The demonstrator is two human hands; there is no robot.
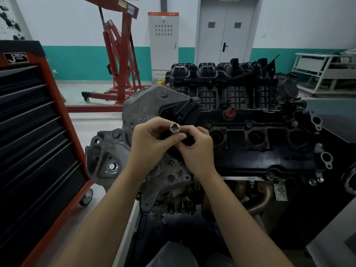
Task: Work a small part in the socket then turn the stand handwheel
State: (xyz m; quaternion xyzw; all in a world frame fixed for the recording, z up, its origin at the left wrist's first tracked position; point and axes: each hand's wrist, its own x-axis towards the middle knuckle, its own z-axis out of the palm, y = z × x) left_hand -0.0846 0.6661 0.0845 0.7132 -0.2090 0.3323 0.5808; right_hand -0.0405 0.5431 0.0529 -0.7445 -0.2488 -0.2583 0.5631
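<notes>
One socket is held above the left end of the engine, hex opening facing up. The left hand grips its body with curled fingers; the right hand pinches its lower part from the other side. By judgement, work is at an early stage: the socket touches no bolt, and no wrench is in view. Visible: one engine, one tool cabinet on the left, one red hoist behind.

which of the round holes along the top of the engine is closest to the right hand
The leftmost round hole, just beside the right hand; the other two holes lie farther to the right along the black cover.
</notes>
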